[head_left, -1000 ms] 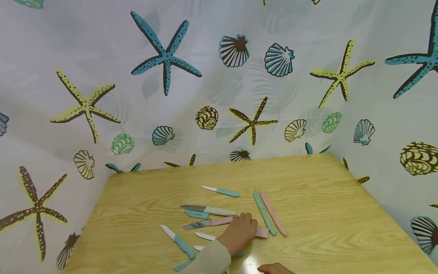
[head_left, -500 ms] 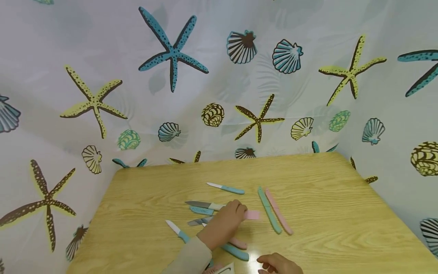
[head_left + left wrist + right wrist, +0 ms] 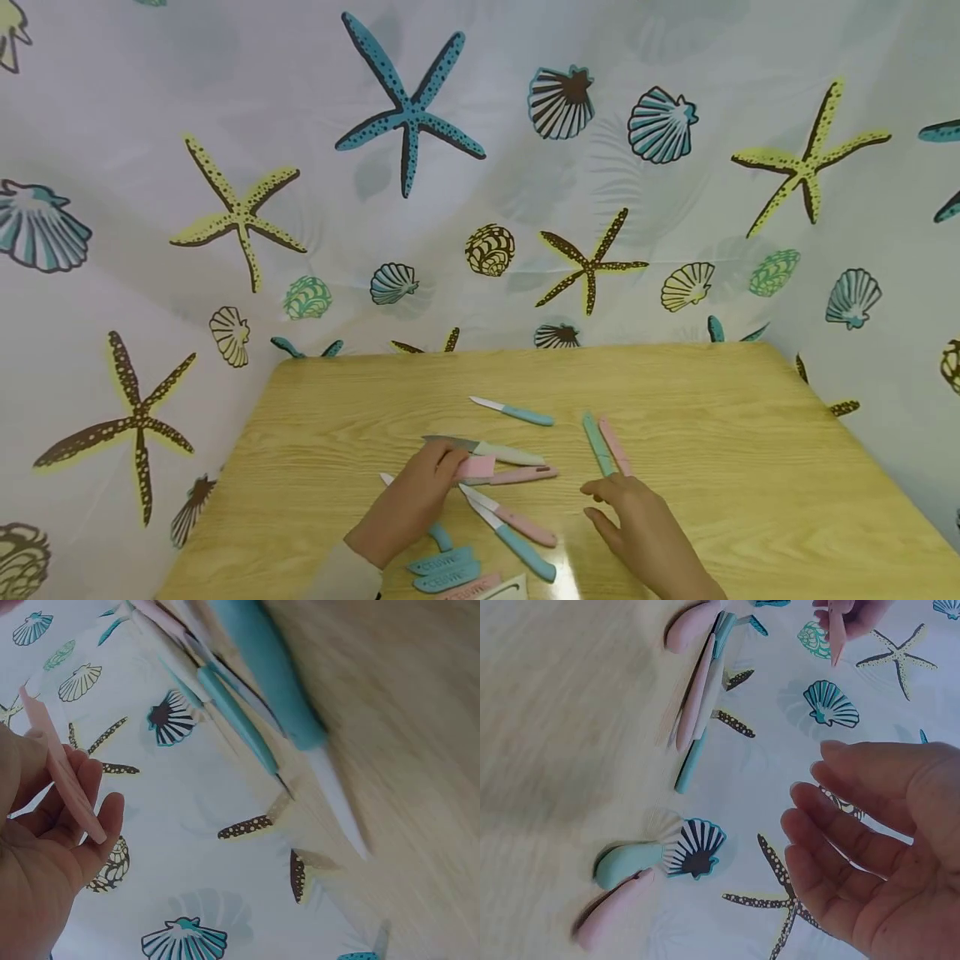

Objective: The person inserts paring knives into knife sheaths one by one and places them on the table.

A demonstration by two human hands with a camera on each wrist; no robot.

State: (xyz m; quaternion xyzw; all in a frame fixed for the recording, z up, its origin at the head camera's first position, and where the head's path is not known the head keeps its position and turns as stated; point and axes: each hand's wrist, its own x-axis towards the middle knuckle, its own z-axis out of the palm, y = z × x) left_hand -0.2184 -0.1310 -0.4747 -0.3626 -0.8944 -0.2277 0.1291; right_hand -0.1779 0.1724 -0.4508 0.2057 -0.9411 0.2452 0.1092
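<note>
My left hand (image 3: 412, 496) pinches a pink knife sheath (image 3: 66, 772) between thumb and fingers, above the left part of the knife group. Under it lie a cream-handled knife (image 3: 510, 454) and a pink-handled knife (image 3: 525, 475). A second pink-handled knife (image 3: 528, 529) and a blue-handled knife (image 3: 525, 554) cross nearer to me. Another blue knife is partly hidden by the left hand. My right hand (image 3: 648, 529) hovers with relaxed fingers, holding nothing, nearest to a green knife (image 3: 597, 442) and a pink knife (image 3: 617, 446), whose near ends it hides in the head view.
Blue sheaths (image 3: 446, 575), a pink sheath (image 3: 468, 588) and a cream sheath (image 3: 510, 588) lie at the table's near side. A small blue-handled knife (image 3: 517, 412) lies farther back. A shell-and-starfish curtain (image 3: 510, 175) surrounds the wooden table (image 3: 712, 400).
My left hand has moved left across the knives, carrying the pink sheath away from the green and pink knives. My right hand has come forward from the near edge. The head view has shifted left.
</note>
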